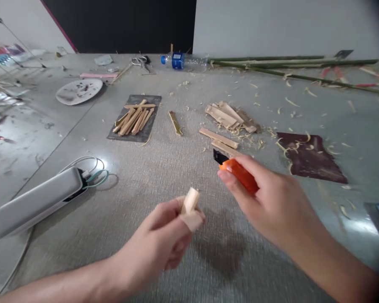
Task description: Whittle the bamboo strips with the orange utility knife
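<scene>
My left hand (167,235) is closed around a short pale wooden stick (191,199), whose end sticks up past the fingers. A tan bandage or tape (193,220) wraps the thumb tip. To the right, my right hand (268,193) grips an orange utility knife (242,174), its black blade (220,156) pointing up and left, apart from the stick. Just beyond the blade lie two flat wood strips (219,138). A pile of wider wood pieces (227,115) rests behind them among curled shavings.
Carved sticks (134,120) lie on a dark sheet (115,135) at the left. Nearby are a single bamboo piece (175,123), a white power bank (39,202) with cables, and a stained plate (78,91). A plastic bottle (178,61), bamboo stalks (271,65) and brown sandpaper (316,162) lie farther off.
</scene>
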A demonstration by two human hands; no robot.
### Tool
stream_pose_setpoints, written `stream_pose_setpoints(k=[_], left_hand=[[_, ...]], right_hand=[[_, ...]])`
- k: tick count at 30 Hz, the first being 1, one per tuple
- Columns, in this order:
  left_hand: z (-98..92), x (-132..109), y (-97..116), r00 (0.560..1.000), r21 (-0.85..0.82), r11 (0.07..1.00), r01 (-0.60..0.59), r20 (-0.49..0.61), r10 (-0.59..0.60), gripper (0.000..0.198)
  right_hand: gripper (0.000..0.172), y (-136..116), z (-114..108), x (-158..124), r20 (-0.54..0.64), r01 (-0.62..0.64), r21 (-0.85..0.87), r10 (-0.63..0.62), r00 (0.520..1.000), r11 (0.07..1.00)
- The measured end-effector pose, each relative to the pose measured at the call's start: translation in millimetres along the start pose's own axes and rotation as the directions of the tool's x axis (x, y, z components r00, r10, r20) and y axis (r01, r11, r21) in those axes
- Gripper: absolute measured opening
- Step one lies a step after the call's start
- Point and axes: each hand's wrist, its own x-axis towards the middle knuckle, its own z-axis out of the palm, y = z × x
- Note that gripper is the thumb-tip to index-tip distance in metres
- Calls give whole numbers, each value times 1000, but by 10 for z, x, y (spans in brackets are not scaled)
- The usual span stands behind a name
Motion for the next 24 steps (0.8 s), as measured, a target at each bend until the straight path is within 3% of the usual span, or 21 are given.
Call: stream_pose_setpoints(k=[3,11,24], left_hand=[[-69,19,22,994,-82,992,-99,-46,95,29],[-71,20,38,968,123,968,-219,-94,231,30],[-72,16,46,969,152,964,-220,-83,234,28]], right_hand=[[36,-57,-4,-49,82,-28,120,18,996,992],[33,-36,32,-53,163,-39,177,10,987,983],[33,-81,59,-95,232,-43,135,10,973,990]])
